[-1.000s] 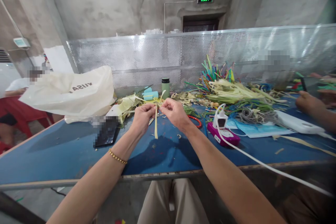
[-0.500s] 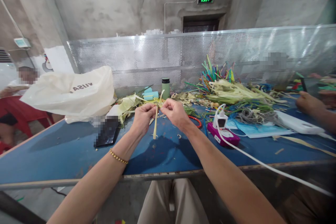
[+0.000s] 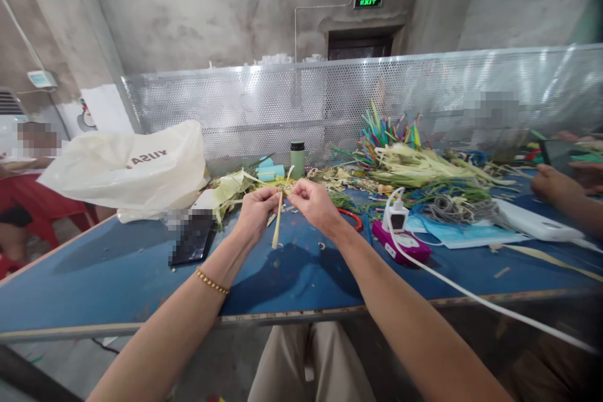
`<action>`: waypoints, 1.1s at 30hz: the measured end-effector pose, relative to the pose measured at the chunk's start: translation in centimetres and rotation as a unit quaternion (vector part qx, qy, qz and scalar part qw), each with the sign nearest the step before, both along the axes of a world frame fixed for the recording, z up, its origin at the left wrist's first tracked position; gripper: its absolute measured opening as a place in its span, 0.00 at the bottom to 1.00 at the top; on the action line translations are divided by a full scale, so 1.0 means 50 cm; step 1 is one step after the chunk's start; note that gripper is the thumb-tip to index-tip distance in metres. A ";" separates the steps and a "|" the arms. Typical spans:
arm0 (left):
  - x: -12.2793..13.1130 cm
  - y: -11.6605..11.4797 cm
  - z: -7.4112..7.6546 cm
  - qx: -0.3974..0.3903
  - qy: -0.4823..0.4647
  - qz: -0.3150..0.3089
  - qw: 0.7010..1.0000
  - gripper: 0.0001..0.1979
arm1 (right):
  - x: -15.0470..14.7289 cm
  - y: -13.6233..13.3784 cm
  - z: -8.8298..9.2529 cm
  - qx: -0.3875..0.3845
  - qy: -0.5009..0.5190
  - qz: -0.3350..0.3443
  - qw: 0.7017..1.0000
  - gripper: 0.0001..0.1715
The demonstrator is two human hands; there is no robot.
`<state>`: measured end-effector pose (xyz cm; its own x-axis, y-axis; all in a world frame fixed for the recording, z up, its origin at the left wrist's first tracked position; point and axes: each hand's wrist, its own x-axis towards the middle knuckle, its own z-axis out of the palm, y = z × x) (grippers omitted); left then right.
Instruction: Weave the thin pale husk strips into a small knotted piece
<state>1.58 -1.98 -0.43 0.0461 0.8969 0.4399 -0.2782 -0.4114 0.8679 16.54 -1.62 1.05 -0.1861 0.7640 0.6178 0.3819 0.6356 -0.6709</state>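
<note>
Over the middle of the blue table, both my hands are closed in a pinch, fingertips close together. My left hand (image 3: 257, 210) grips a pale yellow-green husk strip (image 3: 277, 226), whose long end hangs down below the fingers. A short end of pale strip sticks up between the hands. My right hand (image 3: 313, 201) pinches at the same spot from the other side. The exact point where the fingertips meet is too small to make out. A gold beaded bracelet (image 3: 211, 281) circles my left wrist.
A white plastic bag (image 3: 127, 163) and a black phone (image 3: 191, 239) lie left. Behind stands a green bottle (image 3: 297, 159). To the right are heaped husks (image 3: 414, 163), a purple power strip (image 3: 400, 242) with a white cable, a blue mask (image 3: 466, 232) and another person's hand (image 3: 556, 185).
My hands stay almost in place. The hanging end of the strip has swung slightly to the left.
</note>
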 end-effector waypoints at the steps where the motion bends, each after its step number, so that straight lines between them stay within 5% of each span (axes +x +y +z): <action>1: -0.003 0.002 0.001 0.005 0.014 0.003 1.000 0.09 | 0.005 0.003 0.001 0.004 -0.013 -0.005 1.000 0.10; 5: -0.012 0.003 0.004 0.011 0.114 -0.030 0.993 0.09 | 0.028 0.005 0.018 0.116 -0.023 -0.095 0.988 0.12; 7: -0.014 -0.004 0.005 -0.007 0.167 -0.079 0.983 0.10 | 0.034 -0.002 0.028 0.128 -0.043 -0.075 0.988 0.13; 13: -0.017 -0.024 0.011 -0.040 0.228 -0.144 0.962 0.11 | 0.034 -0.016 0.028 -0.045 -0.066 0.118 0.990 0.10; 21: -0.024 -0.019 0.009 -0.055 0.254 -0.161 0.952 0.09 | 0.025 -0.011 0.023 -0.083 -0.039 0.165 0.982 0.10; 27: -0.031 -0.018 0.018 -0.057 0.228 -0.159 0.959 0.08 | 0.024 -0.013 0.026 -0.122 0.004 0.147 0.982 0.14; 33: -0.027 -0.028 0.028 -0.003 0.237 -0.137 0.962 0.10 | 0.016 0.003 0.020 -0.057 0.001 0.066 0.996 0.14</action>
<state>0.25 -3.36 0.97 0.4742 0.8257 0.3056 0.0522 -0.3729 0.9264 17.36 -1.49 2.08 -0.2887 0.7984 0.5284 0.2977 0.5994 -0.7430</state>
